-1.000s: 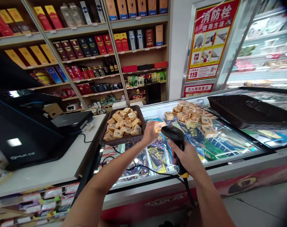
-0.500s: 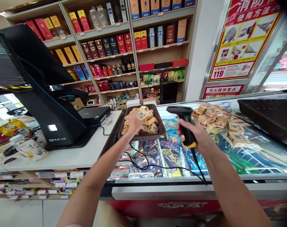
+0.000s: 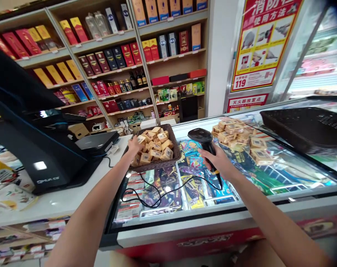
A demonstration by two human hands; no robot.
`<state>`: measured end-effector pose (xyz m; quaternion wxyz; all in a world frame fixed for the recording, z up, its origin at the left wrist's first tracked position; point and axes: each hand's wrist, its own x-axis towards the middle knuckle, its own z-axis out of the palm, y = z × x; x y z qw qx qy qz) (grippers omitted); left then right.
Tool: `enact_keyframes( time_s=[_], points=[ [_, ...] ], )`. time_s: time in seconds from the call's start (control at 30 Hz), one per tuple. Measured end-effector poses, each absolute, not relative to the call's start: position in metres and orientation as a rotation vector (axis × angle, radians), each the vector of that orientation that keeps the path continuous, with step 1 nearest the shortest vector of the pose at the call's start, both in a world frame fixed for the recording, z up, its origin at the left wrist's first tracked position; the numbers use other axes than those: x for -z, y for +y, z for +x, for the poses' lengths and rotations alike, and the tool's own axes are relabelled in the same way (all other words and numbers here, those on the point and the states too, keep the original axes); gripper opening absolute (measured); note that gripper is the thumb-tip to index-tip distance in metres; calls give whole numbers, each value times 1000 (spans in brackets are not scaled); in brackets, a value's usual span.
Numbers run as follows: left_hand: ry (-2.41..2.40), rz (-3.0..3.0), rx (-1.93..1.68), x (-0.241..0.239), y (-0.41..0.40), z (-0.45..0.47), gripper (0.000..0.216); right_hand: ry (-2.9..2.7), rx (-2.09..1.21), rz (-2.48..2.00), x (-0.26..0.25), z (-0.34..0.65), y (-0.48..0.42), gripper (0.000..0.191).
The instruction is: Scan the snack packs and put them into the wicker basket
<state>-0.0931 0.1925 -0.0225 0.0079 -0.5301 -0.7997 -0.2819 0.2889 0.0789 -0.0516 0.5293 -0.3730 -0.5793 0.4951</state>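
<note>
My left hand (image 3: 134, 145) is at the left side of a brown woven basket (image 3: 176, 151). Its fingers are closed on a small tan packet (image 3: 141, 139) with a pale label, partly hidden by the hand. Similar wrapped packets (image 3: 155, 144) fill the basket in a loose heap. In my right hand (image 3: 219, 160), a black barcode scanner (image 3: 201, 135) is gripped by its handle, above the freezer's glass top and to the right of the basket. Beyond it, more tan packets (image 3: 233, 129) lie piled on the glass.
The scanner's black cable (image 3: 168, 192) loops over the glass-topped freezer (image 3: 168, 222), which holds colourful packages. At left, a black checkout machine (image 3: 43, 148) stands on a white counter (image 3: 82, 189). A dark basket (image 3: 307, 128) sits at right. Stocked shelves (image 3: 146, 63) stand behind.
My left hand has moved left across the basket with the packet, from the heap's middle to its left edge. The scanner has tilted, showing more of its top. The whole view has shifted rightward.
</note>
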Motion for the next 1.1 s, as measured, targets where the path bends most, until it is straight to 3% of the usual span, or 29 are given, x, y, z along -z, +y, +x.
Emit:
enact_keyframes(
  time_s=[0.1,0.27,0.43,0.67,0.87,1.1],
  points=[
    [-2348,-1721,939,13,199,-55,82,-1297,-1204,-903,61,305,71,38],
    [-1924,-2230,1019,19,219,65,55,-1139,-1206,-881,74,341,61,39],
    [-1622,-2740,982,65,225,216,42,-897,-1166,-898,87,396,42,43],
    [-1571,-3128,968,132,210,370,93,-728,-1106,-958,91,459,14,46],
    [-1608,-3127,1149,145,210,380,85,-717,-1091,-995,90,465,5,47],
    [-1482,-3054,1230,112,213,267,86,-856,-1170,-1019,86,423,17,48]
  ],
)
